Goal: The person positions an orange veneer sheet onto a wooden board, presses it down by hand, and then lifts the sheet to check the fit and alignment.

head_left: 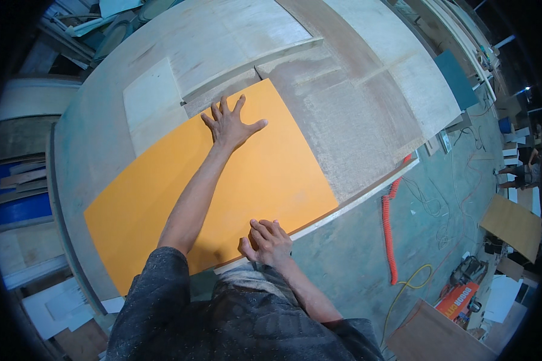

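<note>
A large flat orange board [162, 180] lies on the worktable [367, 102], its near edge along the table's front. My left hand [230, 125] rests on it near the far edge, fingers spread wide, holding nothing. Close to the board's near edge is my right hand [270, 242], its fingers bent over the orange surface and slightly apart. Nothing shows between those fingers. Dust covers my dark sleeves and the cloth at my waist.
A pale strip [253, 66] and a light panel [153, 99] lie beyond the board. A coiled red hose [389, 240] hangs off the table's right front edge. Cables and a yellow hose [403, 287] run over the floor. Another person [524, 171] is far right.
</note>
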### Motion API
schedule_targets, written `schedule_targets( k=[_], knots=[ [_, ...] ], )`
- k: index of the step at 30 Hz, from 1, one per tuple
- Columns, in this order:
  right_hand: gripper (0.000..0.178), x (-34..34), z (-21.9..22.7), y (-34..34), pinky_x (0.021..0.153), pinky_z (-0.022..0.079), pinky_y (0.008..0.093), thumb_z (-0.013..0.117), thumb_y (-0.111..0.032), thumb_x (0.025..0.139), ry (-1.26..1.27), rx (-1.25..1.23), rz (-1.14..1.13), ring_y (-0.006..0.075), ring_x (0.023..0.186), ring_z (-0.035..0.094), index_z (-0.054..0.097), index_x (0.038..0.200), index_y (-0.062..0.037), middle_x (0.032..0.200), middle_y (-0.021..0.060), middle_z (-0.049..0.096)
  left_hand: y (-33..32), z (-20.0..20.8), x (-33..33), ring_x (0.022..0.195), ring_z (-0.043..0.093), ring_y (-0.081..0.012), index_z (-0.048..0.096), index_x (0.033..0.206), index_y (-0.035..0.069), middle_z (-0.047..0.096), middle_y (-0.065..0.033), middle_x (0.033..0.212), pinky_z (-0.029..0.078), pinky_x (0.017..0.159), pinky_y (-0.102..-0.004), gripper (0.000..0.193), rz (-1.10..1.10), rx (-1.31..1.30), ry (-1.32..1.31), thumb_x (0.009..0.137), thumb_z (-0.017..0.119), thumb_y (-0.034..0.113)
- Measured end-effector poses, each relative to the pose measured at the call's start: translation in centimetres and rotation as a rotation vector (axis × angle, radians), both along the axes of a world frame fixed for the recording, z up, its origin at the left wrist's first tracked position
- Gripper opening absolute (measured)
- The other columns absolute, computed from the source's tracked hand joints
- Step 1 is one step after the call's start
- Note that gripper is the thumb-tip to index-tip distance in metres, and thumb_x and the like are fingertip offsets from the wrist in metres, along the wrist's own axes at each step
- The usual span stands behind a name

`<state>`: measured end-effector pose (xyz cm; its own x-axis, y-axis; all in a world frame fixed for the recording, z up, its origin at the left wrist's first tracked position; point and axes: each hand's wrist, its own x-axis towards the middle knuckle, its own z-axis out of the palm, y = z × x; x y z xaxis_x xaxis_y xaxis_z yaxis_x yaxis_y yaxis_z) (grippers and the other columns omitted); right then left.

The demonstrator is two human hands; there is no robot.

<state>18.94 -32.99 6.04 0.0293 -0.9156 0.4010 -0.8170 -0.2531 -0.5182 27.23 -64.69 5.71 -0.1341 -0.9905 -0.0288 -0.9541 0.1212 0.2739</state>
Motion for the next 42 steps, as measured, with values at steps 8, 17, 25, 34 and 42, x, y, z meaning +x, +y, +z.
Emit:
schedule_targets(
  k=[8,17,25,34,42],
  knots=[
    [0.025,-0.5,-0.4,0.2,0.087,0.058,0.0394,0.077,-0.030,0.081,-0.004,-0.037,0.024,0.0218,0.100,0.071,0.077,0.087,-0.0059,0.106,0.0057,0.077,0.2,0.6,-0.2,0.157,0.008,-0.0453,0.037,0.162,0.027,0.017,-0.0179,0.169,0.000,0.118,-0.0768,0.110,0.022,0.059,-0.038,0.073,0.070,0.083],
    [0.029,-0.6,-1.4,0.7,0.093,0.057,0.0437,0.071,-0.032,0.085,-0.035,-0.035,0.034,0.0226,0.104,0.069,0.075,0.079,-0.0045,0.110,0.0078,0.075,0.4,-0.1,-0.5,0.156,0.010,-0.0457,0.038,0.161,0.028,0.020,-0.0187,0.168,0.005,0.117,-0.0787,0.109,0.027,0.024,-0.056,0.073,0.071,0.082],
    [0.026,-0.9,-2.0,1.0,0.089,0.057,0.0394,0.072,-0.031,0.082,-0.041,-0.072,0.035,0.0219,0.101,0.070,0.074,0.079,-0.0055,0.107,0.0070,0.076,0.7,-0.5,-0.6,0.158,0.010,-0.0403,0.035,0.162,0.031,0.016,-0.0162,0.171,0.005,0.118,-0.0751,0.109,0.046,0.031,-0.108,0.074,0.067,0.085],
    [0.031,-1.2,-2.9,1.4,0.089,0.057,0.0391,0.070,-0.035,0.083,-0.042,-0.072,0.053,0.0223,0.101,0.070,0.074,0.078,-0.0049,0.107,0.0079,0.076,0.6,-1.4,-0.7,0.157,0.012,-0.0424,0.037,0.161,0.031,0.020,-0.0159,0.170,0.010,0.116,-0.0760,0.108,0.049,-0.018,-0.102,0.073,0.068,0.085],
    [0.027,-1.3,-2.9,1.7,0.080,0.058,0.0336,0.074,-0.033,0.081,-0.059,-0.083,0.045,0.0207,0.095,0.071,0.072,0.074,-0.0072,0.104,0.0051,0.077,1.0,-0.6,-0.9,0.157,0.014,-0.0424,0.036,0.162,0.031,0.019,-0.0182,0.171,0.014,0.115,-0.0770,0.108,0.062,0.023,-0.136,0.073,0.068,0.084]
  ],
)
